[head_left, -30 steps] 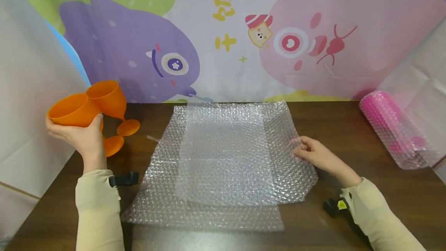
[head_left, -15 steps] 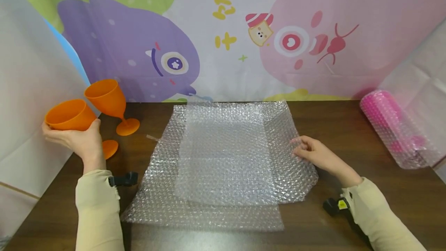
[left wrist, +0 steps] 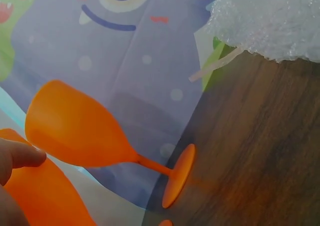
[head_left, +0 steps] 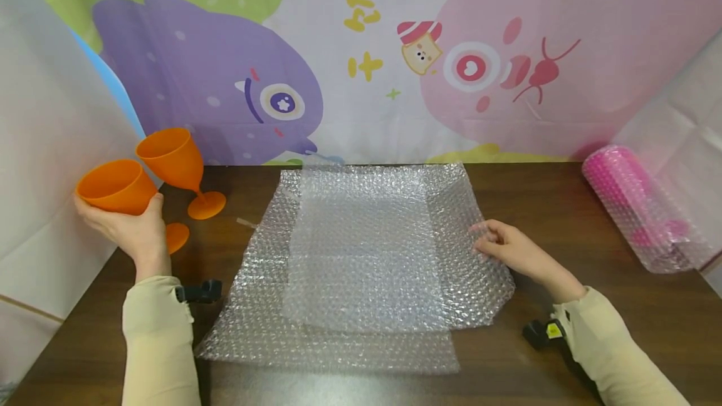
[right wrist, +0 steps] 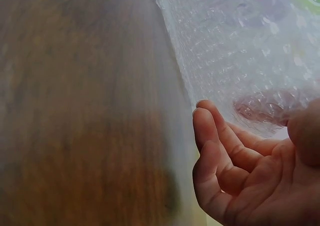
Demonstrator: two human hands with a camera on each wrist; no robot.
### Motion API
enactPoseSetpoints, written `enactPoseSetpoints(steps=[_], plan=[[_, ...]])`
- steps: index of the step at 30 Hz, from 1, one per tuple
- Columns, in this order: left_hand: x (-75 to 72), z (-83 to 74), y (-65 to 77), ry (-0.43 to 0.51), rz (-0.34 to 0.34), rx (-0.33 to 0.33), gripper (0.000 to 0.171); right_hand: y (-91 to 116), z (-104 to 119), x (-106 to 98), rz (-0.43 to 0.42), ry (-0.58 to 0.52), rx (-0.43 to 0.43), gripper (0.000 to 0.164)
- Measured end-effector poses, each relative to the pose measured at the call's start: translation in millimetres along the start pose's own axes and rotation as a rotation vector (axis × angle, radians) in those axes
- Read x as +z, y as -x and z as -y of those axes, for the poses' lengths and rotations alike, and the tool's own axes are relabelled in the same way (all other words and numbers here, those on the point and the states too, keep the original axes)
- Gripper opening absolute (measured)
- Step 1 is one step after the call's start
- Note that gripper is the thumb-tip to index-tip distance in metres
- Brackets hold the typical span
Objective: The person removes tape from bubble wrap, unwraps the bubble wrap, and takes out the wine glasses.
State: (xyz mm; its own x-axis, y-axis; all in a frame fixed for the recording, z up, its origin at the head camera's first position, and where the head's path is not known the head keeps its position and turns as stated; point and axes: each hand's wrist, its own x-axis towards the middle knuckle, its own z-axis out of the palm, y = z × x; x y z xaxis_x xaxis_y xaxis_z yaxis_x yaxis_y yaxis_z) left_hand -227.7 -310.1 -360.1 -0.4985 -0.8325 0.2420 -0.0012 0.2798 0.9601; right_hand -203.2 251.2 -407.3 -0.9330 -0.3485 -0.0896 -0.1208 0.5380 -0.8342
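My left hand holds an orange plastic goblet around its bowl, tilted, at the left of the table. Its round foot shows past the wrist. A second orange goblet stands just behind; in the left wrist view this goblet appears whole, with a thumb near its bowl. Bubble wrap lies spread across the middle in overlapping sheets. At its right edge my right hand pinches the wrap between thumb and index finger. The right wrist view shows the index finger through the clear bubble wrap, other fingers loosely curled.
A pink item rolled in bubble wrap lies at the far right of the brown table. A cartoon-print cloth hangs along the back edge. White walls flank both sides. A small clear strip sticks out left of the sheets.
The left hand has shifted slightly left with the goblet and tipped it, drawing it apart from the one behind. The right hand and the bubble wrap have stayed put.
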Motion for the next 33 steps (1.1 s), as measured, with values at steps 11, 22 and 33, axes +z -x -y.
enactPoseSetpoints(steps=[11,22,33], plan=[[0.7,6.1,-1.1,-0.017,0.029,0.040,0.105,1,0,1,0.000,0.001,0.000,0.040],[-0.4,-32.2,19.9,-0.018,-0.102,0.191,0.094,3,0,-3,-0.015,0.014,0.027,0.044],[5.0,-58.3,37.2,-0.045,-0.176,0.428,0.077,8,4,-14,-0.084,-0.054,0.024,0.047]])
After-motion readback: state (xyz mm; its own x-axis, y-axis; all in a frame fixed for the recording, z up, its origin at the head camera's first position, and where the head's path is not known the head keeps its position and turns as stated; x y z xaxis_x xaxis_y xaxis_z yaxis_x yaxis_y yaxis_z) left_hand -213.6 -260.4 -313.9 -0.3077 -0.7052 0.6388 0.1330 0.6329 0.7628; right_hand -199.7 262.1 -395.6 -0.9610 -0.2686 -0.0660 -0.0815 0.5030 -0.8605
